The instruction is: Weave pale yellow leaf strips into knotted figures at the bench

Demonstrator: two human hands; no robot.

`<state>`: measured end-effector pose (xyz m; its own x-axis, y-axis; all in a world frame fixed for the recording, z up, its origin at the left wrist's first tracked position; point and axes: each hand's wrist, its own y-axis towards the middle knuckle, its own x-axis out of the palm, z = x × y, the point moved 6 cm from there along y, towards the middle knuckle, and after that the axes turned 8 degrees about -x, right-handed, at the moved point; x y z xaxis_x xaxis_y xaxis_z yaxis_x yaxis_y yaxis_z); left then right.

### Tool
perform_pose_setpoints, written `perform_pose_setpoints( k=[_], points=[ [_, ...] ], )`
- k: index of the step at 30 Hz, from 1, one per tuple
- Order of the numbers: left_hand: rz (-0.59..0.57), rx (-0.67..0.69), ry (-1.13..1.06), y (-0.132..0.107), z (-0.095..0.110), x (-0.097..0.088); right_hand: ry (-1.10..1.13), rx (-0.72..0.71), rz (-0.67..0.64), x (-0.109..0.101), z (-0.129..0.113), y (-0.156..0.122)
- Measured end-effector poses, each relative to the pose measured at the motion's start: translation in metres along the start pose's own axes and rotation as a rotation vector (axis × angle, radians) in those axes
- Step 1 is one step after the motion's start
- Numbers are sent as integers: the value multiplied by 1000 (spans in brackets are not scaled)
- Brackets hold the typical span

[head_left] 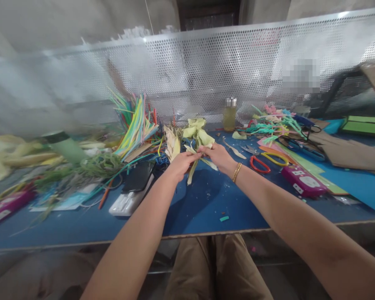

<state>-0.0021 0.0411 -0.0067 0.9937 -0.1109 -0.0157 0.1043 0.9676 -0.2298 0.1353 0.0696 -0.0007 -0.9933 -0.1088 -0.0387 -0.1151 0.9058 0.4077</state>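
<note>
Both hands meet over the middle of the blue table, pinching pale yellow-green corn husk (pixel 196 128). My left hand (pixel 182 163) is closed with its fingertips on the husk. From the right, my right hand (pixel 218 155) closes on the same piece, its fingertips touching those of the left. Husk strips (pixel 191 173) hang below the fingers, and the wider crumpled part rises above them. Just left of the hands stands a bundle of dry, tan husks (pixel 172 143). The exact spot pinched is hidden by the fingers.
Red-handled scissors (pixel 260 165), yellow-handled scissors (pixel 275 158) and a purple box (pixel 303 181) lie right. A bottle (pixel 230 115) stands behind, before a perforated metal screen (pixel 206 66). Left are colourful pipe cleaners (pixel 134 125), a black phone-like slab (pixel 139 177) and a green cup (pixel 64 146).
</note>
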Motion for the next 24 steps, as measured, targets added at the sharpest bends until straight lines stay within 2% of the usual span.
perform_pose_setpoints(
  k=[4,9,14,20,24],
  points=[
    [32,11,13,1,1,-3,34,19,-52,4,0,-1],
    [88,-10,95,9,-2,-9,42,30,18,5,2,-1],
    [72,-1,113,11,-3,-7,49,52,87,3,2,-1],
    [42,58,150,8,2,-6,105,102,70,2,7,1],
    [35,11,87,8,-3,-5,52,64,79,-1,8,3]
  ],
)
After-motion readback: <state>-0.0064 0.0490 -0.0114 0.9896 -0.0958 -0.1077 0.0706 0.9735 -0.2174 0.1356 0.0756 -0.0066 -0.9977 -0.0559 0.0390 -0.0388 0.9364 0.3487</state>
